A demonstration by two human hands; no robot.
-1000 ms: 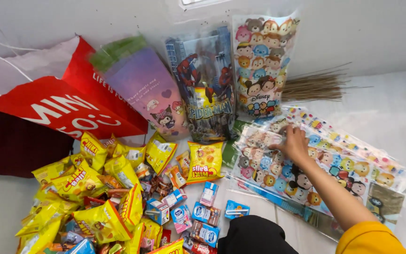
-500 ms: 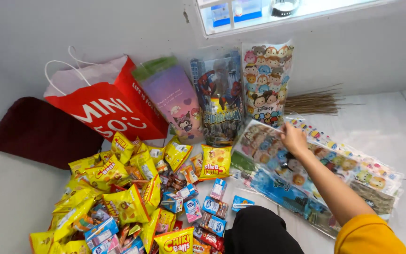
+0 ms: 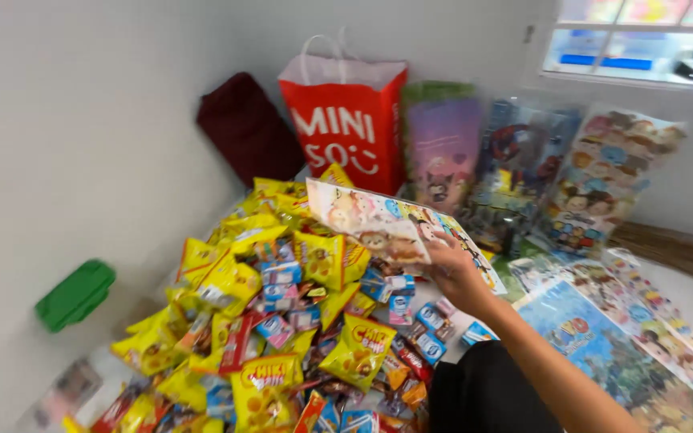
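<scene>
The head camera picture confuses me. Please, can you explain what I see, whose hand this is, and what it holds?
The camera sits on a person's head and looks down, so the arm belongs to that person. The right hand holds up a flat cartoon-printed plastic bag over a pile of yellow snack packets and small blue cartons on the floor. A red paper bag and filled cartoon bags lean on the wall. More flat bags lie at the right. The left hand is not visible.
</scene>
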